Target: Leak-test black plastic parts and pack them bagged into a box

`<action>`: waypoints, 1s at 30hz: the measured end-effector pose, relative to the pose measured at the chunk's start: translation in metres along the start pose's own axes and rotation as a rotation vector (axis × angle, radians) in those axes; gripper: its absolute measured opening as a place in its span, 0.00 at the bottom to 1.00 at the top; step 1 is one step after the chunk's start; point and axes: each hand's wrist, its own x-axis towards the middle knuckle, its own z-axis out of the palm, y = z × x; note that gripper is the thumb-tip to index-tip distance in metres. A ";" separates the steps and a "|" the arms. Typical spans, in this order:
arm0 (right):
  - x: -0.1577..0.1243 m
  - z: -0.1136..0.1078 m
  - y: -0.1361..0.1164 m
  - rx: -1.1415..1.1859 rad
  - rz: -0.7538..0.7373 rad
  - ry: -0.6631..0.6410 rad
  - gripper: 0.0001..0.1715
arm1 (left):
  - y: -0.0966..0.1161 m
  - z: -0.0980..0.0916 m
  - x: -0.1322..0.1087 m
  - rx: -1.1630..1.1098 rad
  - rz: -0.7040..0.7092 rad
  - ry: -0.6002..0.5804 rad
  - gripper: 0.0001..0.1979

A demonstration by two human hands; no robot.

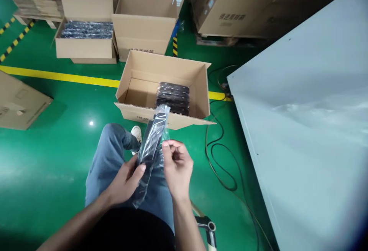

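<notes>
My left hand (126, 178) grips a long black part (151, 139) that is partly inside a clear plastic bag (158, 122). The thumb lies across the front and the fingers are hidden behind. With thumb and fingertips, my right hand (178, 162) pinches the right edge of the bag. The part is tilted above my lap, its far end in front of the near flap of an open cardboard box (143, 111). In the right half of that box, several dark wrapped parts (173, 93) lie in a row.
Behind stand a carton of bagged parts (87, 30) and a tall open carton (143, 28). Another carton (23, 101) is at the left. A large pale panel (301, 120) fills the right side. Black cables (224, 182) curl on the green floor beside it.
</notes>
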 end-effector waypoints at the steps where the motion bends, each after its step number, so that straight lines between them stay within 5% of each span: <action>1: 0.000 -0.002 0.002 0.038 0.039 -0.001 0.21 | -0.001 -0.001 0.000 -0.059 -0.047 -0.007 0.23; 8: -0.004 -0.010 0.015 0.302 0.230 0.092 0.26 | 0.000 -0.006 0.004 -0.325 -0.240 -0.120 0.34; 13: -0.009 -0.009 0.014 0.005 0.008 0.174 0.18 | -0.003 -0.002 0.005 -0.211 -0.170 -0.077 0.33; 19: 0.005 -0.017 0.001 -0.299 -0.124 0.256 0.21 | -0.012 -0.008 0.000 0.098 0.001 -0.096 0.22; 26: 0.010 -0.019 -0.003 0.146 0.097 0.207 0.24 | -0.021 -0.010 0.001 -0.200 -0.291 -0.104 0.34; 30: 0.002 -0.019 -0.007 0.274 0.070 0.128 0.25 | -0.028 -0.012 0.011 -0.250 -0.323 -0.159 0.32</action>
